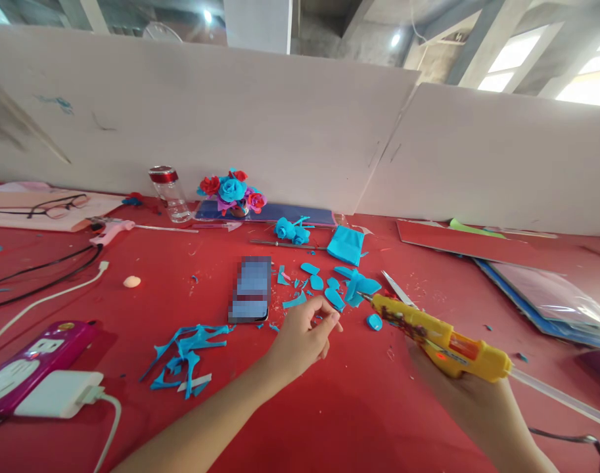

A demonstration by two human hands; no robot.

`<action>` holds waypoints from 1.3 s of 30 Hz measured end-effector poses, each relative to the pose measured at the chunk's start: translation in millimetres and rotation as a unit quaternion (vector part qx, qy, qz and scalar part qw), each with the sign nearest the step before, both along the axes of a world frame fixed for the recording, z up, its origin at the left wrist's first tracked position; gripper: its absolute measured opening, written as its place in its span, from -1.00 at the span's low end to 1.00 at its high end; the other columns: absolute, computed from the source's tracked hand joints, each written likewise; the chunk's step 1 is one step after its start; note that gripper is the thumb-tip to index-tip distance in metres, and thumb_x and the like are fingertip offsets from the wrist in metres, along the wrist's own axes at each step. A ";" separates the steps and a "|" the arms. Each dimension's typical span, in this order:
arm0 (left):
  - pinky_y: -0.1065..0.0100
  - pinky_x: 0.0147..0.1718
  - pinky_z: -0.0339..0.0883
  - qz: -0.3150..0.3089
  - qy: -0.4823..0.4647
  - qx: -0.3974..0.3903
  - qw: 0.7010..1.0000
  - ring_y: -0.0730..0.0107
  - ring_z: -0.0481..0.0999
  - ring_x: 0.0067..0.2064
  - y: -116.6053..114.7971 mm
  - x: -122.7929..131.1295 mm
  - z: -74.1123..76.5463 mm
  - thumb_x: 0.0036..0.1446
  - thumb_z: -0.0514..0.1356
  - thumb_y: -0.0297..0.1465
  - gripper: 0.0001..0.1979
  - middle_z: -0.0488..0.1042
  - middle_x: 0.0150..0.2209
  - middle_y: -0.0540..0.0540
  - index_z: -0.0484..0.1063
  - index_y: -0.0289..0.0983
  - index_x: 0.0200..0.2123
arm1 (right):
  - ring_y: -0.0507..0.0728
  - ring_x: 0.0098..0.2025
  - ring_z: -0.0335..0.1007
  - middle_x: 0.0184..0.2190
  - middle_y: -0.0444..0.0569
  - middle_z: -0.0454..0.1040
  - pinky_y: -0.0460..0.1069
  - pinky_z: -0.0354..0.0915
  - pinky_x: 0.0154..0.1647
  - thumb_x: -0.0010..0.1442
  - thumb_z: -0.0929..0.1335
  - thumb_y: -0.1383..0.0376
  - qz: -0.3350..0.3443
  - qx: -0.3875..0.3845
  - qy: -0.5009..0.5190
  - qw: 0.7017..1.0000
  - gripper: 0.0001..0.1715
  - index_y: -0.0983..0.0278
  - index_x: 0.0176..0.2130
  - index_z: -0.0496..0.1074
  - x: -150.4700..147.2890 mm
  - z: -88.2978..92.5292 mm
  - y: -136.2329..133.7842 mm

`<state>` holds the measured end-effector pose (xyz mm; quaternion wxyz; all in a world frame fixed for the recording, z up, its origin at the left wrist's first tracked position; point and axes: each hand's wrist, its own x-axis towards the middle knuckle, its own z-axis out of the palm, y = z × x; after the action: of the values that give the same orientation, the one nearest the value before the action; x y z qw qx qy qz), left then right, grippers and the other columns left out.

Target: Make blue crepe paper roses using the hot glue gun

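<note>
Your left grip point(304, 335) has its fingers point(320, 303) bent and its thumb point(328, 325) close to the index fingertip; your bare left forearm point(221, 414) slants in from its lower left. To its right, your right grip point(457, 392) curls closed, partly hidden, your right forearm point(514, 433) trailing below-right.

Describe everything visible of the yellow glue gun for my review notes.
The glue gun has a yellow, plastic-looking body with dark brown smears toward its front, an orange-red patch near the rear and a small red light on its side. A translucent stick extends from its back. The right hand grips it, nozzle pointing left toward blue pieces; whether the tip touches them is unclear.
</note>
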<state>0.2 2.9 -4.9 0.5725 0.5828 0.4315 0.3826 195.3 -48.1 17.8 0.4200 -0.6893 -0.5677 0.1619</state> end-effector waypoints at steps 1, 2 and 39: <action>0.54 -0.73 -0.04 0.001 0.001 0.001 1.000 0.62 0.05 -0.79 -0.1 0.0 0.0 0.15 0.05 -0.26 -0.79 0.07 -0.83 0.20 0.27 -0.24 -0.47 | -0.01 -0.70 -0.03 -0.73 -0.22 0.06 -0.09 -0.05 -0.74 -0.08 0.30 0.15 0.003 -0.005 0.007 1.000 -0.75 0.19 -0.59 0.14 -1.3 0.6 0.1; 0.53 -0.73 -0.04 0.002 0.003 0.000 1.000 0.61 0.05 -0.79 -0.3 0.1 0.2 0.15 0.05 -0.26 -0.79 0.07 -0.83 0.20 0.27 -0.24 -0.47 | -0.01 -0.70 -0.04 -0.72 -0.23 0.05 -0.09 -0.05 -0.73 -0.08 0.30 0.15 0.006 -0.008 0.012 1.000 -0.75 0.19 -0.58 0.13 -2.6 0.8 0.1; 0.62 -0.79 -0.19 -0.001 -0.167 -0.135 0.977 0.75 0.03 -0.71 5.0 0.0 4.8 0.06 0.13 -0.34 -0.85 0.24 -0.55 0.11 0.25 -0.26 -0.47 | 0.00 -0.69 0.07 -0.67 -0.19 0.22 -0.07 0.13 -0.68 0.02 0.27 0.18 0.025 0.028 -0.043 0.998 -0.83 0.22 -0.38 0.30 -1.7 -13.0 4.4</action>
<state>0.2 7.9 -0.2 0.7104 0.4286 0.3767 0.4120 193.6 -43.7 4.8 0.4099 -0.6696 -0.6063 0.1265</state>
